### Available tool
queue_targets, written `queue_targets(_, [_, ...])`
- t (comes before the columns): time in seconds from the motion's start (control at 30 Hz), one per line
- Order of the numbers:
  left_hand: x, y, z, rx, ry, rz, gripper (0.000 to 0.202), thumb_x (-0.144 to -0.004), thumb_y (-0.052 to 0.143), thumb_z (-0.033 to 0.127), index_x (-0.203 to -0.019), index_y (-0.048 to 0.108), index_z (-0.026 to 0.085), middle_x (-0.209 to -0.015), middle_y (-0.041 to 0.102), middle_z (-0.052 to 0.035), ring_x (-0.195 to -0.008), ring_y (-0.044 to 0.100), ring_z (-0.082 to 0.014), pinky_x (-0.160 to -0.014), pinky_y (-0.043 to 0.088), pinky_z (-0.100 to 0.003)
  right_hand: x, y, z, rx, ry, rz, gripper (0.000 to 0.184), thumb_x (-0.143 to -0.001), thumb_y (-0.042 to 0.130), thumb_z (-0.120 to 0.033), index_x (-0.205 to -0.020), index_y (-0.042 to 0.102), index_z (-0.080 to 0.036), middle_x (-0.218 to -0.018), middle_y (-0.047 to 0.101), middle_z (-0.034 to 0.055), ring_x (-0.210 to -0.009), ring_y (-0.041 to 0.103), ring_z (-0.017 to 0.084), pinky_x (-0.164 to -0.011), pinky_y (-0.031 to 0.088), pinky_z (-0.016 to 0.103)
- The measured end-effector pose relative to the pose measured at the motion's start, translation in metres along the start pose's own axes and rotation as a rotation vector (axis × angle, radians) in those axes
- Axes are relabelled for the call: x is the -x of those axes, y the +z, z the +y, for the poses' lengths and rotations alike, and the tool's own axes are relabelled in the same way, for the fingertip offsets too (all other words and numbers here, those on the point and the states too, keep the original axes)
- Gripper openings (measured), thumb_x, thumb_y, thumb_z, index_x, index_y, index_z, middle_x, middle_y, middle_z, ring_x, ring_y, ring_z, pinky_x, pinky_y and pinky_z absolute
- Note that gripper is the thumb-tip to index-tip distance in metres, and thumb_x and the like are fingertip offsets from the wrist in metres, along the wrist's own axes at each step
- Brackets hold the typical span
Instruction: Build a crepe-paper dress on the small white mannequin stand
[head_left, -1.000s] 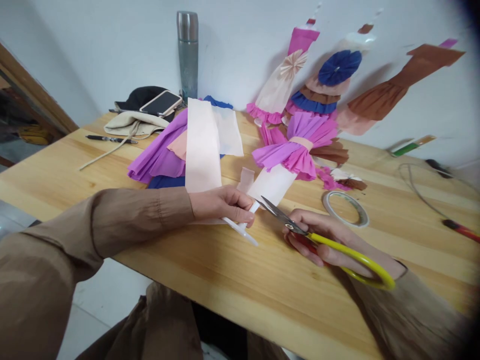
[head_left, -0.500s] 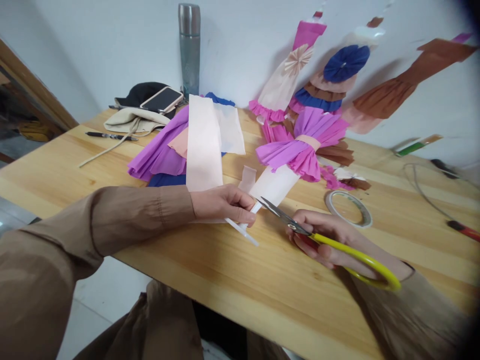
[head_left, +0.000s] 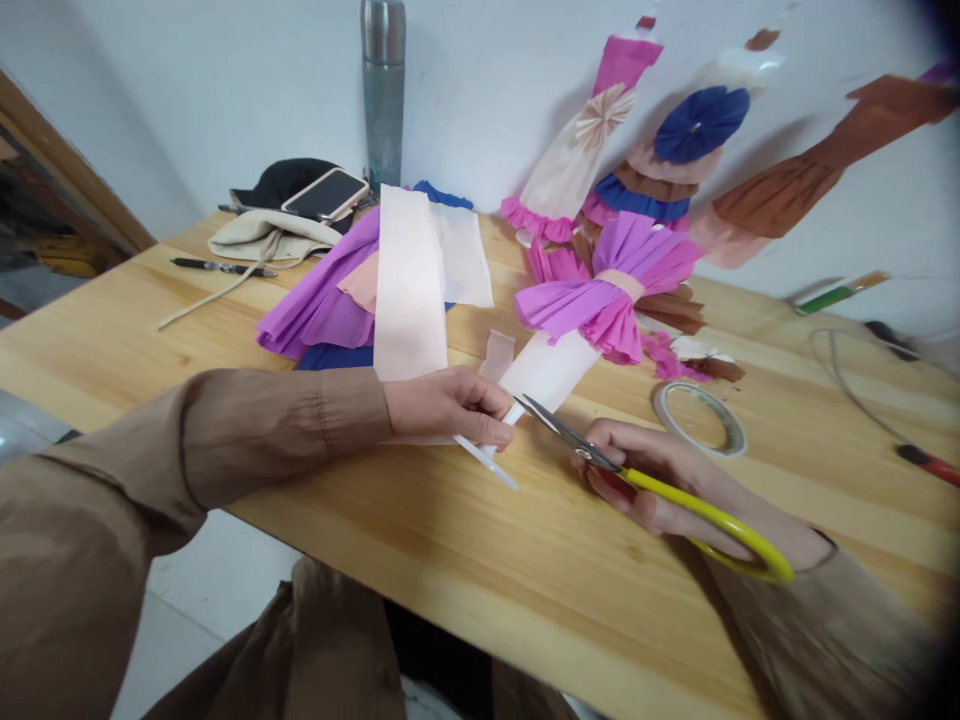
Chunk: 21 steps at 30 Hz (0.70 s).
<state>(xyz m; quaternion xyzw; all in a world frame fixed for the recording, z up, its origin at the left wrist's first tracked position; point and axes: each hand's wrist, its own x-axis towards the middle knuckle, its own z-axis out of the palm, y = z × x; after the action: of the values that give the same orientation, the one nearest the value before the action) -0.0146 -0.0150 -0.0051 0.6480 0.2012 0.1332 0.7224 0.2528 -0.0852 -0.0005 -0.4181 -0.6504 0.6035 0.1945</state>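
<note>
Grips, between the curled fingers of the left hand (head_left: 457, 400), slim white plastic-looking sticks (head_left: 486, 462); cannot tell one folded piece from a pair; slants one length rightward and nearer from those fingers, another rightward and farther; grasps, in the wrapped fingers of the right hand (head_left: 652, 480), steel-bladed, yellow-and-red-handled scissors (head_left: 637, 479), aimed along a slanting long axis from the right fingers leftward and farther; sets the narrowly parted blade tips just beside the left fingertips and the farther white length, touching or apart impossible to tell; has the left hand nearer to the sticks; beyond the left fingers, on the pale wooden table (head_left: 562, 580), a broad cream paper strip (head_left: 410, 300); farther right, a peach-banded, purple-and-magenta paper bow (head_left: 619, 285).
</note>
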Motion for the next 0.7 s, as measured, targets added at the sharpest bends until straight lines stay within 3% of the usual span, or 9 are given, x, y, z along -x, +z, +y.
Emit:
queue_targets(0.3, [-0.0002, -0.002, 0.0006, -0.125, 0.015, 0.003, 0.028, -0.078, 0.065, 0.035, -0.062, 0.057, 0.012, -0.058, 0.053, 0.0014, -0.056, 0.045, -0.0072, -0.052, 0.033, -0.02, 0.0009, 0.0005, 0.0007, -0.022, 0.037, 0.031, 0.058, -0.072, 0.067, -0.074, -0.09, 0.058, -0.019, -0.072, 0.039, -0.0035, -0.057, 0.027, 0.008, -0.048, 0.019, 0.026])
queue_targets(0.7, [-0.002, -0.006, -0.0026, -0.278, 0.022, 0.031, 0.034, -0.078, 0.063, 0.043, -0.063, 0.057, 0.012, -0.058, 0.05, 0.0021, -0.057, 0.043, -0.0076, -0.053, 0.031, -0.021, -0.0007, -0.0008, 0.0, 0.002, 0.064, 0.051, 0.06, -0.068, 0.07, -0.074, -0.088, 0.059, -0.019, -0.07, 0.036, -0.0044, -0.06, 0.025, 0.009, -0.053, 0.019, 0.026])
